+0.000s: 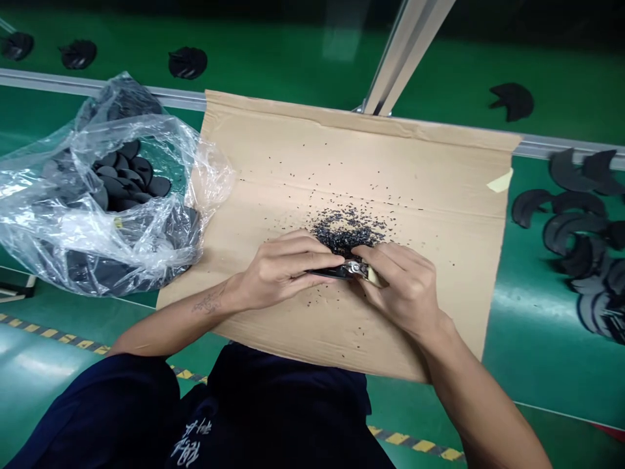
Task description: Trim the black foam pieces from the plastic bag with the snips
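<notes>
My left hand is closed on a thin dark piece, mostly hidden by the fingers. In my right hand are small cutting pliers with a round metal pivot and a pale yellow handle, largely covered by the palm. The jaws of the pliers meet the edge of the dark piece between both hands. Just beyond the fingers, many tiny black scraps lie heaped and scattered on a sheet of brown cardboard.
A clear plastic bag at the left holds several rounded black pieces. Curved black pieces lie in a loose pile on the green table at the right. Behind the cardboard, a metal post rises from a rail, with more black pieces beyond.
</notes>
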Demonstrator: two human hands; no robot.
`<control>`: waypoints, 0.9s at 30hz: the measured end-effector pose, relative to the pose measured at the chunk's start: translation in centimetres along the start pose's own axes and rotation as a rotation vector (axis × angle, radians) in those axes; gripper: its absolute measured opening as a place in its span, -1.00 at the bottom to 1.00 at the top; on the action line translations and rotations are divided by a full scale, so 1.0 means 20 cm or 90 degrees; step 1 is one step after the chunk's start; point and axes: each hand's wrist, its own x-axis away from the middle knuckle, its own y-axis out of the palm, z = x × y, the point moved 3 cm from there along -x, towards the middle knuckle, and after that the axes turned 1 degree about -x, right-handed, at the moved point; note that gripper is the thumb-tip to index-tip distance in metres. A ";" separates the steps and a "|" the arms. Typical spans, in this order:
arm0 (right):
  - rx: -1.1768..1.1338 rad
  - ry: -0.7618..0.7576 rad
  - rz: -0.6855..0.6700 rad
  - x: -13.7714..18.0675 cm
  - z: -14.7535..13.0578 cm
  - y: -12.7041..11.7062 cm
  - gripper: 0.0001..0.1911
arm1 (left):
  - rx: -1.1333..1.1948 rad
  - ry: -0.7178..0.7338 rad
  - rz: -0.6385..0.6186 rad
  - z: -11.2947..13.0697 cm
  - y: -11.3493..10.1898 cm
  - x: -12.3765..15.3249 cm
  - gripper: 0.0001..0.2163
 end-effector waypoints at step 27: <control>0.135 0.124 -0.073 -0.01 0.05 -0.06 -0.64 | -0.027 -0.167 0.122 -0.06 -0.09 -0.03 -0.79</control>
